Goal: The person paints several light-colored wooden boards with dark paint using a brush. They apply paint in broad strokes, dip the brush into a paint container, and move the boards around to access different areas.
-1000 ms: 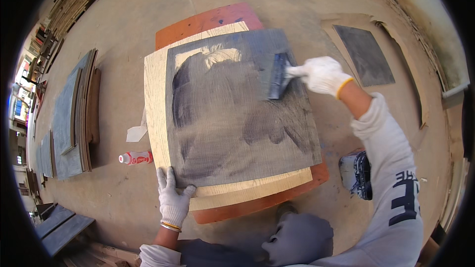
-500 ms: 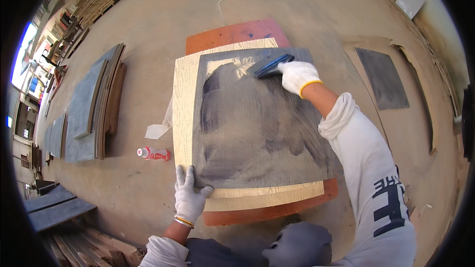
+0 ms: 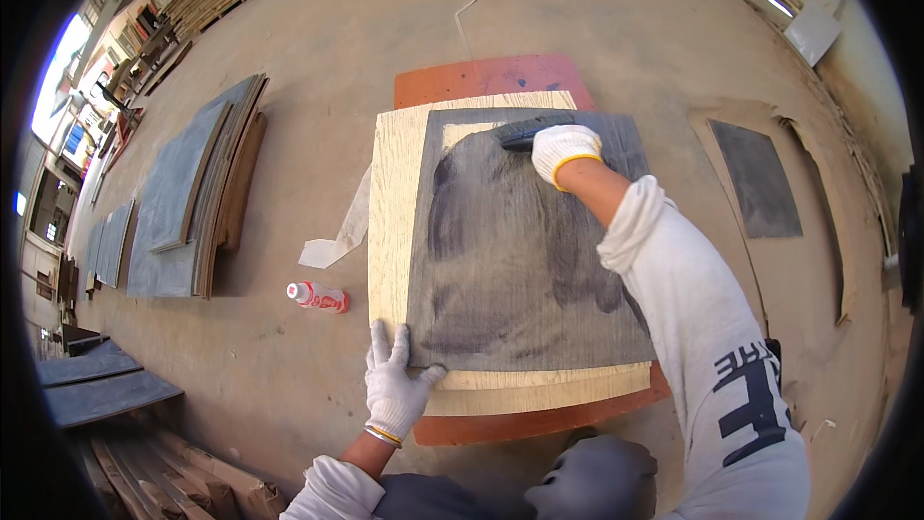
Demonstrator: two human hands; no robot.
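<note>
A dark grey panel (image 3: pixel 520 260) with visible grain and smeared, blackish wet patches lies on a stack. Near its far edge my right hand (image 3: pixel 566 151), in a white knit glove, is closed round a wide dark brush (image 3: pixel 517 143) with a blue part, which rests on the surface. A pale unstained patch (image 3: pixel 466 135) remains visible at the panel's far left. My gloved left hand (image 3: pixel 397 387) lies with fingers spread at the near left corner, touching the panel's edge and the pale wood-grain board (image 3: pixel 390 221) beneath. Under these sits a reddish-brown board (image 3: pixel 486 77).
A red-and-white bottle (image 3: pixel 320 297) lies on the floor left of the stack, near a pale paper scrap (image 3: pixel 325 250). Stacked grey panels (image 3: pixel 188 193) stand farther left. Another dark panel (image 3: pixel 757 180) lies at the right. Dark boards (image 3: pixel 106 390) are at the near left.
My right hand has shifted slightly left and turned the brush along the far edge. The pale patch is smaller, with dark colour spread over part of it. The view has shifted a little.
</note>
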